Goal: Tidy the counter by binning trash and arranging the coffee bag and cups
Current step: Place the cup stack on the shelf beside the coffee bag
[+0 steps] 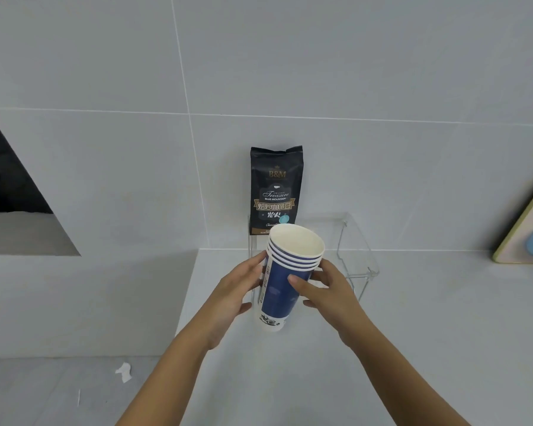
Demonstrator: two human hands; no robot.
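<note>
both hands, left hand (240, 290) and right hand (326, 290), clasp a nested stack of cups (285, 272) above the worktop (413, 333) near its back edge. cup-arranging step; next, set them upright beside the coffee bag (276, 189) in the clear rack (356, 247).

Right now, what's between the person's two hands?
In the head view, a stack of blue paper cups, tilted, sits between the left hand and right hand, gripped by both.

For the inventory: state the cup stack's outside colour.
Dark blue, white near the base; head view.
</note>
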